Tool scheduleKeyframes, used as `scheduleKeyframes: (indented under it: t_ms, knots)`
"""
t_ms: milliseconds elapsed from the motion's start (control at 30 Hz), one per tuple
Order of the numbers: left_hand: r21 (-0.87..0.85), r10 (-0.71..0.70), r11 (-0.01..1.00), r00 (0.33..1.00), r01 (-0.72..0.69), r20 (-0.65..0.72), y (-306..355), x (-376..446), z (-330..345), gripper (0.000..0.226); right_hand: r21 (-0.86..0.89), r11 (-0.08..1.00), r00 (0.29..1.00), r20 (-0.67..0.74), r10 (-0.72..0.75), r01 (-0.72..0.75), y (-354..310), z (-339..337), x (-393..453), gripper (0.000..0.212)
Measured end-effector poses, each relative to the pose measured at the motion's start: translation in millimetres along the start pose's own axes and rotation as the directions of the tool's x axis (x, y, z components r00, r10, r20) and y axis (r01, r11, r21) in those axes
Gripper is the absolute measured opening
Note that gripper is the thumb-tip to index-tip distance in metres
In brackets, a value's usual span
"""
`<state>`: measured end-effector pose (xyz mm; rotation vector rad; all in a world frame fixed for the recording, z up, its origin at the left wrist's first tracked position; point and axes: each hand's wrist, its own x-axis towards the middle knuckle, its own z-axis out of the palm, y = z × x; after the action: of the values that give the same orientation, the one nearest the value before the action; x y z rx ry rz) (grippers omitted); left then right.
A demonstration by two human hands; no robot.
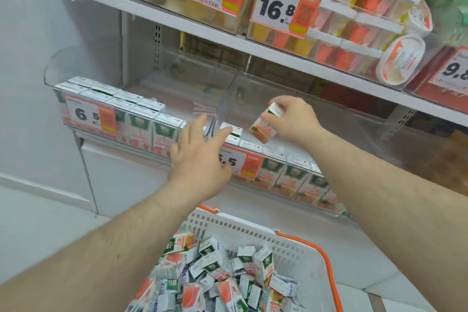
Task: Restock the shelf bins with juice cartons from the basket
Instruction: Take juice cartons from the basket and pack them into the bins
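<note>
a: where is the small white, green and orange juice carton [263,127] right now?

b: in the right hand [291,119]. the grip is clamped on it, fingers curled over its top and thumb on its near side. the carton hangs tilted below the fingers, just above the row of cartons standing in the clear plastic shelf bin on the right [291,175].

a: and the left hand [200,152]?

b: its grip is apart, fingers straight and spread, holding nothing. it reaches toward the clear divider [220,111] between the two bins, with the fingertips by the top of a carton at the left end of the right bin. whether they touch it, i cannot tell.

a: the other bin?

b: the clear plastic shelf bin on the left [53,71] has rows of the same cartons packed upright behind a price tag reading 6.5 [91,115].

a: the supply?

b: near the person, low in the view, a white perforated plastic basket with orange handles [255,230] holds a loose heap of cartons [215,273] lying every way.
</note>
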<state>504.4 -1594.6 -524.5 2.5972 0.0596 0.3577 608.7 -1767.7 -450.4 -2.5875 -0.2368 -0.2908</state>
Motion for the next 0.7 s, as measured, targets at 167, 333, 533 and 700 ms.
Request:
scheduleKeyframes:
  t_ms: [167,333,533,700]
  knots:
    - [0.044,0.005,0.999,0.990,-0.011,0.143,-1.8,0.8,12.4,0.088,-0.029,1.000,0.915,0.403,0.019,-0.008,-2.0,24.1,12.0,0.015]
    - [0.037,0.005,0.999,0.990,-0.010,0.144,-3.6,2.0,17.8,0.095,0.039,0.996,0.857,0.513,0.047,-0.078,-8.8,30.2,15.7,0.018]
    - [0.056,-0.007,0.998,0.986,-0.003,0.164,-1.2,3.0,19.8,0.100,0.017,0.994,0.889,0.450,0.088,-0.107,-6.4,34.8,11.6,0.028]
    - [0.059,-0.003,0.998,0.981,-0.009,0.193,-2.0,3.5,15.7,0.098,-0.124,0.992,0.869,0.488,0.083,-0.025,-21.1,28.3,-0.6,0.033]
